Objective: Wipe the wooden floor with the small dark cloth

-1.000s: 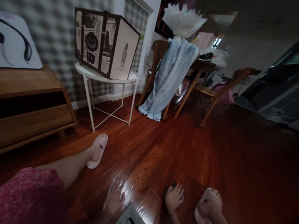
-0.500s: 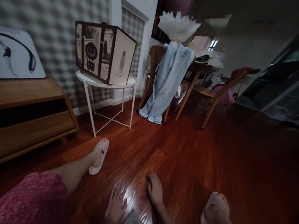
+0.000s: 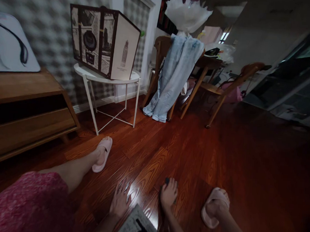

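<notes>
A: What is being done here?

B: Work at floor level with a small dark object [image 3: 167, 181], I'd judge. The right hand [image 3: 169, 195] is curled over it on the wooden floor [image 3: 141, 147], and only part shows beside the fingers. In this dim light I can't say for certain what it is.

A: And the left hand [image 3: 120, 201]?

B: Holding nothing, fingers spread, low over the floor and apart from the right one.

A: What would the next move call for?

B: In my view, a steady grip and a low wrist, since that glossy surface could let the object slide.

A: Anything in the way?

B: A grey item [image 3: 132, 223] between the forearms, cut off by the lower edge, limits inward reach. The right slipper [image 3: 208, 205] bounds the other side. Farther ahead stand the white bench [image 3: 83, 71] with a printed box [image 3: 104, 42] on it, the wooden cabinet [image 3: 28, 120], and a chair [image 3: 162, 47] draped with jeans [image 3: 175, 78].
</notes>
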`<state>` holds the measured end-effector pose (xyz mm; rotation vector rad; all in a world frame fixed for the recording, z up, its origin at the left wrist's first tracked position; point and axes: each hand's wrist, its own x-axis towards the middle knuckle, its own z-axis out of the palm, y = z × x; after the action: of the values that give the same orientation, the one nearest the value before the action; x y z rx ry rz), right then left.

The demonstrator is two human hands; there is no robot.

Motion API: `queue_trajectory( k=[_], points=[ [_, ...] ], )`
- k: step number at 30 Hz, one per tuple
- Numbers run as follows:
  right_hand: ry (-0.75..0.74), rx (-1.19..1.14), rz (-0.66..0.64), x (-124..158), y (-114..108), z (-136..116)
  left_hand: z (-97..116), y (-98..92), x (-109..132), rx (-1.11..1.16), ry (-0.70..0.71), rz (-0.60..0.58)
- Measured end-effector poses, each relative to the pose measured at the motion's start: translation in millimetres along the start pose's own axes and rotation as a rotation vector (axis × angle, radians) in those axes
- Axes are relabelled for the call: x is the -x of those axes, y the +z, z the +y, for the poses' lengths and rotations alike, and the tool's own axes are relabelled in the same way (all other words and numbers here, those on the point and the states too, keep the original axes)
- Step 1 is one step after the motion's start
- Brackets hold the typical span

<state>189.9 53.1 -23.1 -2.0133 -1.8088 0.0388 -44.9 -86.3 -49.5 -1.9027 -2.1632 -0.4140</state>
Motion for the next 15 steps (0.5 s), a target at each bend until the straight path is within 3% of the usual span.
queue_trajectory(
  k=[4, 7, 9, 11, 15],
  points=[
    [-0.354, -0.132, -0.280, 44, 14, -75, 1, 4.7, 0, -0.031, 0.010, 0.069],
    [-0.619, -0.222, -0.400, 53, 18, -92, 2, 8.0, -1, -0.037, -0.003, 0.071],
    [-0.721, -0.234, -0.431, 36, 15, -79, 2, 9.1, -1, -0.036, -0.014, 0.056],
    [-0.675, -0.203, -0.393, 4, 11, -46, 2, 9.6, -1, -0.034, -0.020, 0.051],
    [-0.250, -0.074, -0.175, -56, -3, 54, 1, 11.4, 1, -0.031, -0.004, 0.068]
  ],
)
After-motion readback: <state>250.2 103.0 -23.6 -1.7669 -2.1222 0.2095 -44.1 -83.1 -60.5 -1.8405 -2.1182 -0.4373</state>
